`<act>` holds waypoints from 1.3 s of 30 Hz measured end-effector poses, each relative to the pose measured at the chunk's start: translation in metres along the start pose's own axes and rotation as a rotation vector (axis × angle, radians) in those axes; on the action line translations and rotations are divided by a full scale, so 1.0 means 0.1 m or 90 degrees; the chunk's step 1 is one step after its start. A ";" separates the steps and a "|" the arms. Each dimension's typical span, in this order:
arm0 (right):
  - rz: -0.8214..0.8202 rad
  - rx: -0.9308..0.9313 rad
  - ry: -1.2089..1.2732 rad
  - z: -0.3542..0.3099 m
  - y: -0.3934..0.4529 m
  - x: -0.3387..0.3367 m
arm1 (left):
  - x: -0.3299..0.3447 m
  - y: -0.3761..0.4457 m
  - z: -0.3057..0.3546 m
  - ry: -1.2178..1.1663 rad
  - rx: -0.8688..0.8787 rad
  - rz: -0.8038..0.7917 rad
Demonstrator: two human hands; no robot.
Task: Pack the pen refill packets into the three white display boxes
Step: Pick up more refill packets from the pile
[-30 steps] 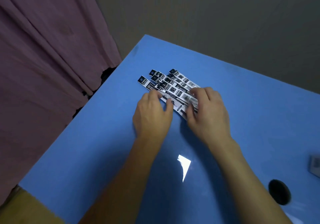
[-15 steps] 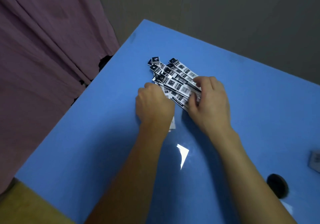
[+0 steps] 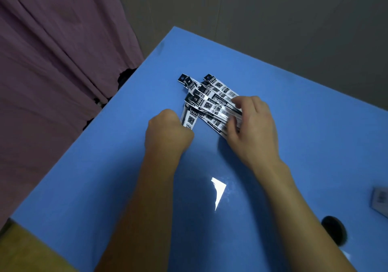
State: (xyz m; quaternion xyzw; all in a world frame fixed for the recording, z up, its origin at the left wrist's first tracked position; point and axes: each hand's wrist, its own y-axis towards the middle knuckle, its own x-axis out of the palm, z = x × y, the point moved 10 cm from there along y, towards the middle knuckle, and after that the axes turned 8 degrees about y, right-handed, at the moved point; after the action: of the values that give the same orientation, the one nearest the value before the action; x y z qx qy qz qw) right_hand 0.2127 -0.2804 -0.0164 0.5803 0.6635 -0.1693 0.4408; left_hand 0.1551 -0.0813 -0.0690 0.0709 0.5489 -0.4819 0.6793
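Several long black-and-white pen refill packets point(image 3: 210, 101) lie in a fanned pile on the blue table point(image 3: 304, 124). My left hand point(image 3: 168, 133) is curled into a fist at the pile's near left and grips the lower ends of a few packets that stand nearly upright. My right hand point(image 3: 249, 128) holds the right ends of the other packets, thumb underneath and fingers curled over the top. No white display box is plainly in view.
A pink curtain point(image 3: 52, 72) hangs left of the table, close to its edge. A round dark hole point(image 3: 333, 229) sits in the tabletop at the near right. A pale box-like object point(image 3: 380, 200) is cut off by the right edge. A bright glare patch point(image 3: 218, 189) lies between my forearms.
My left hand has closed into a fist and pulled a few packets away from the pile, turning them upright. My right hand keeps its hold on the rest, which have fanned out.
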 end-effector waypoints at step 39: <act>-0.003 -0.043 0.043 -0.45 -0.16 -0.06 | -0.34 -0.23 -0.56 -0.367 0.005 0.042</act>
State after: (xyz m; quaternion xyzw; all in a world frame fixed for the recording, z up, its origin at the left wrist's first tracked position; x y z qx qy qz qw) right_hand 0.1800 -0.2554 0.0090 0.5688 0.6846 -0.1281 0.4375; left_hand 0.1027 -0.0386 -0.0533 -0.0484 0.3285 -0.4622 0.8223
